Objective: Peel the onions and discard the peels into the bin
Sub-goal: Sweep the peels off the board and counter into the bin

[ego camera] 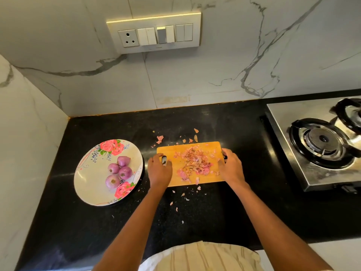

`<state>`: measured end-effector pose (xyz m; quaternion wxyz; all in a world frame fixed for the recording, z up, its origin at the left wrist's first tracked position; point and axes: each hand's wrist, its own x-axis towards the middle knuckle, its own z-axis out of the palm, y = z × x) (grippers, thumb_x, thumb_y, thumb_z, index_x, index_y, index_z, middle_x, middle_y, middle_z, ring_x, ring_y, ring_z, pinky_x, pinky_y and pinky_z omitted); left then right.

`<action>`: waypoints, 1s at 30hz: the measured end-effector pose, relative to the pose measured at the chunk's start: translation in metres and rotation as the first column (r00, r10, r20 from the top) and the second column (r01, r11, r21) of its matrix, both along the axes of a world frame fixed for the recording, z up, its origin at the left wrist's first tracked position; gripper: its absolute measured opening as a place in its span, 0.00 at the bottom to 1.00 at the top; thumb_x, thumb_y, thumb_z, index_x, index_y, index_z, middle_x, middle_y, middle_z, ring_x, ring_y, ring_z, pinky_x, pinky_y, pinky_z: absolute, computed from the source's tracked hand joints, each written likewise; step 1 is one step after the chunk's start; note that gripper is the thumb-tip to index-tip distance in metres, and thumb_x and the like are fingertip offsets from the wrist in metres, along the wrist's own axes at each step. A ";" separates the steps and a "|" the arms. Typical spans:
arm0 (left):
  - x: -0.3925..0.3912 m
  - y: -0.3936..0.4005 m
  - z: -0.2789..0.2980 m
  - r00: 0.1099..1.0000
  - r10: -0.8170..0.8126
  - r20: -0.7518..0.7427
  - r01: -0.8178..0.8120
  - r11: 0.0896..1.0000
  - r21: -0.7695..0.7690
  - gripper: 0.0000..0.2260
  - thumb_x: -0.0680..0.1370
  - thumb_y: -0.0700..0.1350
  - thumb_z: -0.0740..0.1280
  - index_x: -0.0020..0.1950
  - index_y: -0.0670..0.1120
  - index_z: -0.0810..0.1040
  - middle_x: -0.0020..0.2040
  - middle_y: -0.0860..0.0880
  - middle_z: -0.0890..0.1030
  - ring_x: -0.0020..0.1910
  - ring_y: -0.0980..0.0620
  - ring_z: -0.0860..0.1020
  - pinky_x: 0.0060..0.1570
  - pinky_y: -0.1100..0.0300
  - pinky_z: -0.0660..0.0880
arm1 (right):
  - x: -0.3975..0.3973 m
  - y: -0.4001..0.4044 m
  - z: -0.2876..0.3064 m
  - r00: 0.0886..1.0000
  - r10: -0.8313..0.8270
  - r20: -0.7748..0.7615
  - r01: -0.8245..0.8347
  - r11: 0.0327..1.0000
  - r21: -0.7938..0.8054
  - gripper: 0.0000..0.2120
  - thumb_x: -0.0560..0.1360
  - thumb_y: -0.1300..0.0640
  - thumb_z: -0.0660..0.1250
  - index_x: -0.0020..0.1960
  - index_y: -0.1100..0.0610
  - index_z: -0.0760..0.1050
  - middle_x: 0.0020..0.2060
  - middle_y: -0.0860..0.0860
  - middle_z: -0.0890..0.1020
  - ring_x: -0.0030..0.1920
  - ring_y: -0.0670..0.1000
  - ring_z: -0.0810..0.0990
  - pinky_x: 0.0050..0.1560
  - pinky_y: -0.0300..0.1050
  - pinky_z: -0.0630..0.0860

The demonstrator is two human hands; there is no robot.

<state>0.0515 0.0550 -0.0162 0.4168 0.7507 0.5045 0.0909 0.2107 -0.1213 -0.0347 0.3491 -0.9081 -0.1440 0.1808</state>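
Observation:
A wooden cutting board (176, 174) lies on the black counter with a heap of pink onion peels (195, 163) on it. My left hand (159, 170) grips the board's left edge by its handle slot. My right hand (231, 166) grips the right edge. Several peeled purple onions (119, 171) sit on a white floral plate (88, 182) to the left of the board. No bin is in view.
Loose peel scraps (160, 138) lie on the counter behind the board and more scraps (182, 194) lie in front of it. A steel gas stove (320, 141) stands at the right. Marble walls close off the back and left, with a switch panel (154, 32) above.

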 end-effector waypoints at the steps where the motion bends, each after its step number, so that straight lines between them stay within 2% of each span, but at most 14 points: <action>1: 0.001 0.001 -0.002 1.000 0.010 0.000 -0.010 0.999 -0.049 0.18 0.81 0.45 0.67 0.71 0.44 0.72 0.69 0.44 0.74 0.68 0.43 0.73 0.67 0.49 0.69 | -0.001 0.003 0.000 1.000 0.005 -0.002 -0.005 1.000 -0.003 0.19 0.82 0.57 0.66 0.72 0.54 0.71 0.67 0.54 0.76 0.68 0.56 0.74 0.68 0.59 0.73; 4: 0.005 0.001 -0.004 0.993 0.105 0.053 -0.095 0.982 -0.166 0.18 0.81 0.48 0.68 0.70 0.48 0.72 0.67 0.48 0.76 0.62 0.46 0.76 0.62 0.48 0.74 | -0.002 0.010 0.004 0.996 -0.068 -0.053 0.070 0.997 0.025 0.20 0.81 0.56 0.66 0.73 0.53 0.70 0.66 0.53 0.78 0.69 0.56 0.74 0.69 0.57 0.72; 6: 0.007 0.002 0.002 0.944 0.288 0.158 -0.233 0.926 -0.297 0.19 0.82 0.49 0.67 0.72 0.48 0.70 0.65 0.51 0.75 0.55 0.51 0.77 0.52 0.54 0.73 | 0.000 0.013 0.009 0.982 -0.143 -0.124 0.151 0.987 0.056 0.22 0.81 0.53 0.67 0.74 0.51 0.70 0.67 0.51 0.77 0.69 0.55 0.73 0.69 0.55 0.71; 7: 0.008 0.005 0.006 0.905 0.369 0.210 -0.278 0.888 -0.366 0.21 0.82 0.48 0.67 0.74 0.47 0.69 0.65 0.50 0.75 0.54 0.52 0.76 0.50 0.56 0.71 | 0.002 0.013 0.012 0.974 -0.170 -0.147 0.182 0.981 0.071 0.23 0.81 0.51 0.67 0.75 0.50 0.69 0.68 0.50 0.76 0.69 0.54 0.73 0.70 0.55 0.71; 10: 0.009 0.012 0.015 0.829 0.471 0.301 -0.320 0.842 -0.435 0.24 0.83 0.48 0.65 0.78 0.46 0.65 0.71 0.48 0.72 0.63 0.54 0.71 0.59 0.57 0.67 | 0.009 0.012 0.020 0.966 -0.191 -0.176 0.216 0.967 0.136 0.25 0.81 0.45 0.65 0.76 0.51 0.69 0.71 0.50 0.71 0.69 0.54 0.73 0.71 0.58 0.70; 13: 0.013 0.016 0.025 0.794 0.480 0.373 -0.305 0.845 -0.439 0.22 0.84 0.49 0.63 0.78 0.47 0.68 0.74 0.48 0.72 0.70 0.50 0.71 0.67 0.52 0.71 | 0.012 0.014 0.029 0.953 -0.209 -0.218 0.260 0.935 0.241 0.21 0.81 0.41 0.63 0.71 0.47 0.74 0.68 0.49 0.71 0.65 0.52 0.75 0.67 0.58 0.74; 15: 0.016 0.014 0.032 0.768 0.476 0.428 -0.301 0.859 -0.414 0.16 0.85 0.49 0.62 0.72 0.48 0.74 0.66 0.50 0.78 0.62 0.52 0.77 0.58 0.56 0.75 | 0.011 0.015 0.038 0.949 -0.228 -0.220 0.288 0.909 0.301 0.17 0.81 0.40 0.63 0.67 0.45 0.75 0.65 0.47 0.73 0.61 0.50 0.76 0.64 0.56 0.76; 16: 0.016 0.012 0.035 0.753 0.478 0.452 -0.310 0.864 -0.398 0.13 0.85 0.49 0.62 0.68 0.49 0.76 0.61 0.52 0.79 0.57 0.55 0.77 0.53 0.59 0.75 | 0.010 0.016 0.042 0.950 -0.232 -0.209 0.291 0.901 0.321 0.16 0.81 0.40 0.63 0.65 0.45 0.74 0.63 0.46 0.74 0.60 0.50 0.77 0.62 0.55 0.76; 17: 0.016 0.012 0.036 0.741 0.478 0.472 -0.315 0.868 -0.384 0.09 0.85 0.49 0.62 0.64 0.51 0.75 0.57 0.53 0.79 0.54 0.57 0.77 0.52 0.61 0.74 | 0.009 0.018 0.047 0.954 -0.231 -0.191 0.284 0.898 0.336 0.16 0.81 0.39 0.63 0.65 0.45 0.73 0.61 0.45 0.75 0.59 0.50 0.77 0.60 0.53 0.76; 19: 0.013 0.008 0.036 0.743 0.459 0.487 -0.304 0.880 -0.366 0.06 0.85 0.50 0.62 0.61 0.53 0.74 0.54 0.55 0.78 0.54 0.57 0.76 0.55 0.58 0.73 | 0.005 0.019 0.054 0.962 -0.215 -0.167 0.262 0.899 0.350 0.17 0.81 0.39 0.62 0.64 0.46 0.70 0.59 0.44 0.76 0.57 0.50 0.78 0.57 0.52 0.77; 24: 0.007 0.000 0.037 0.778 0.401 0.484 -0.245 0.902 -0.355 0.17 0.85 0.51 0.62 0.73 0.49 0.68 0.64 0.51 0.75 0.65 0.51 0.73 0.60 0.57 0.66 | -0.003 0.021 0.062 0.971 -0.185 -0.150 0.227 0.909 0.350 0.21 0.80 0.34 0.59 0.62 0.48 0.64 0.60 0.50 0.77 0.55 0.52 0.79 0.54 0.54 0.78; 27: 0.007 0.001 0.041 0.799 0.349 0.489 -0.204 0.923 -0.325 0.20 0.85 0.53 0.60 0.75 0.50 0.67 0.68 0.49 0.74 0.69 0.50 0.71 0.63 0.55 0.65 | -0.005 0.022 0.072 0.968 -0.200 -0.152 0.242 0.901 0.359 0.21 0.81 0.35 0.58 0.64 0.50 0.64 0.56 0.50 0.76 0.51 0.50 0.77 0.49 0.49 0.75; 30: 0.005 0.000 0.045 0.831 0.253 0.496 -0.123 0.952 -0.280 0.25 0.83 0.59 0.59 0.79 0.53 0.63 0.75 0.48 0.70 0.74 0.49 0.68 0.73 0.48 0.64 | -0.004 0.020 0.073 0.972 -0.201 -0.122 0.233 0.899 0.370 0.22 0.82 0.36 0.56 0.66 0.50 0.67 0.55 0.48 0.75 0.54 0.51 0.77 0.51 0.48 0.74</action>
